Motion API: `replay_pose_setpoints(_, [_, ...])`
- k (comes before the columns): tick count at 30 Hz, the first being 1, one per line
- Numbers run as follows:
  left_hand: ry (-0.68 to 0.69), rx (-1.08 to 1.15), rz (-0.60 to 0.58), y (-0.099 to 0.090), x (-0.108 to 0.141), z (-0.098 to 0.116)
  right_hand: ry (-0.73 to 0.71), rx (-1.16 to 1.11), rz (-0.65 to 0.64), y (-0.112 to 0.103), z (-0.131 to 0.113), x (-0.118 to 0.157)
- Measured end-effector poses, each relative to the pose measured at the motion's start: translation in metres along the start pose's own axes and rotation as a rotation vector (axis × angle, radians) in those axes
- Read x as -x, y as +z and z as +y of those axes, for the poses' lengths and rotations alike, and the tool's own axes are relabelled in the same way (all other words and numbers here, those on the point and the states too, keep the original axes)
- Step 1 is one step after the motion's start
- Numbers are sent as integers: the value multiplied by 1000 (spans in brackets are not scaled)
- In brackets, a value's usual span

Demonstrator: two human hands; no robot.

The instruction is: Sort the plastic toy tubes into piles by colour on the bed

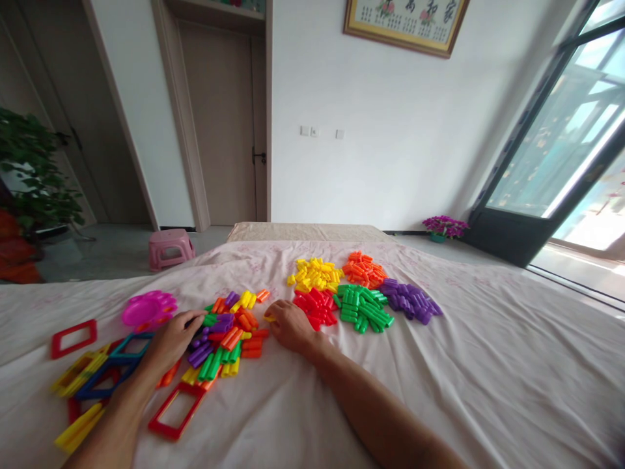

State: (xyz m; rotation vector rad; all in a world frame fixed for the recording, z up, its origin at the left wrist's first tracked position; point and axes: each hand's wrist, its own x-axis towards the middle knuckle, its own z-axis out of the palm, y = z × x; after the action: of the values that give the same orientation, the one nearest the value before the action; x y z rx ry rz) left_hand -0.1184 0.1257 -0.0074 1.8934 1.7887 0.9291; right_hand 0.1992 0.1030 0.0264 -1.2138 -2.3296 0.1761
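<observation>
- Bare forearms (381, 405) stretch over the pale cloth (498, 391), nearest of all.
- Right hand (291, 326): thumb and fingers pinching a yellow piece (269, 318), just beside the mixed pile (228, 340).
- Left hand (173, 335): fingers bent at that pile's left edge; whether they grip anything, I can't tell.
- Beyond and right of the right hand: yellow heap (315, 274), orange heap (364, 270), red heap (316, 309), green heap (364, 307), purple heap (411, 301).
- Magenta dish (140, 311): beyond the left hand.

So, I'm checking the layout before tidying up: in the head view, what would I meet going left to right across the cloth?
Far-left red frame → magenta dish → multicoloured pile → right hand → red pile → green pile → purple pile.
</observation>
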Motion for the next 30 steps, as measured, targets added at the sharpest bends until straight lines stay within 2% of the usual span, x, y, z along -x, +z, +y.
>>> replay_pose_setpoints(6, [-11,4,-21,0,0,0,32,-74,248,-17,16,-8])
replay_pose_setpoints(13, [-10,12,-12,0,1,2,280,-93,628,-47,68,-15])
replay_pose_setpoints(17, [-19,10,-16,0,1,2,250,-101,710,-50,72,-14])
replay_pose_setpoints(20, [-36,7,-34,0,1,2,152,-132,615,-44,53,-14])
replay_pose_setpoints(25, [-30,15,-45,-2,3,6,-16,-110,224,-22,8,-9])
replay_pose_setpoints(27, [-18,9,-35,-2,3,8,-63,-75,109,-11,-2,-5])
replay_pose_setpoints(30, [18,-22,-43,-1,3,9,-85,-29,29,4,-7,-3])
